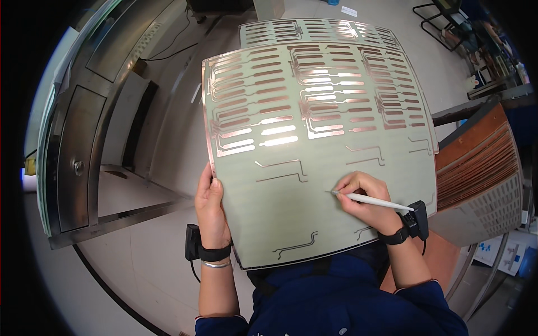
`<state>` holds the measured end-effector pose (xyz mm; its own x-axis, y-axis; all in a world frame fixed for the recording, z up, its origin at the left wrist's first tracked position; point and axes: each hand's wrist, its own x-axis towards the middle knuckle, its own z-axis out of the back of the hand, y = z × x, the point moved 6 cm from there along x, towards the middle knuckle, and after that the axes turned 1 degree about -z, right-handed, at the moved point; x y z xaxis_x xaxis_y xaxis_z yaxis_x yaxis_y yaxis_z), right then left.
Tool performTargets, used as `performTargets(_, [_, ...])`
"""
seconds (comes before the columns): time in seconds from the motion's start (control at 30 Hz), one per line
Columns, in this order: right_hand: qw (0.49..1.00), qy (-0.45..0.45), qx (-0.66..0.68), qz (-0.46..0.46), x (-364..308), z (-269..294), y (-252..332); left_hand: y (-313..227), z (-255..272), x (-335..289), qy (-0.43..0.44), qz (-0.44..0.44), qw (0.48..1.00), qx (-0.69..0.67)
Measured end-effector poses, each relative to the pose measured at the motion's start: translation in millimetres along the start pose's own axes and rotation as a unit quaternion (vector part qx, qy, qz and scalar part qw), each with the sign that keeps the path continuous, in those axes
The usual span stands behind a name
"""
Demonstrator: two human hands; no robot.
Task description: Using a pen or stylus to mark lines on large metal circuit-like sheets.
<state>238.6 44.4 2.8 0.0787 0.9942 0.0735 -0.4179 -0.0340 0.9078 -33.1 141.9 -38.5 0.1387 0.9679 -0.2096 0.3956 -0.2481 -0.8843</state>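
A large pale green circuit board panel (269, 213) with shiny copper traces lies tilted across my lap. My left hand (209, 199) grips its left edge, the thumb on top and the other fingers mostly hidden beneath. In my right hand (364, 196) is a slim white pen-shaped tool (378, 200), pinched near its thin tip. That tip is at or just above the bare green area right of the middle traces; whether it touches I cannot tell. Both wrists wear black straps with small boxes.
Behind the panel, another copper-patterned panel (269, 33) shows its far edge. To the right, a stack of similar panels (476, 162) leans on a metal-framed stand. A steel cabinet (81, 157) with a round knob stands at the left. Far right are a chair frame (434, 25) and cluttered shelving.
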Motion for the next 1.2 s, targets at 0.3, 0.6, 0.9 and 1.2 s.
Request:
performTargets(0.3, [1.000,-0.026,0.013,-0.003,7.3,1.5,-2.3,-1.3,-0.5,-0.2,0.004,0.002,1.000,0.012])
performTargets(0.6, [0.998,-0.062,-0.010,0.031,25.3,-2.3,0.7,-1.3,-0.9,-1.4,0.004,-0.007,1.000,0.026])
performTargets(0.9, [1.000,-0.014,-0.004,0.022,28.7,0.1,2.1,1.4,1.2,0.2,0.004,-0.007,1.000,0.014])
performTargets(1.2, [0.997,-0.030,0.068,0.034,22.9,0.2,-1.6,1.2,3.9,2.2,0.009,-0.006,1.000,0.008])
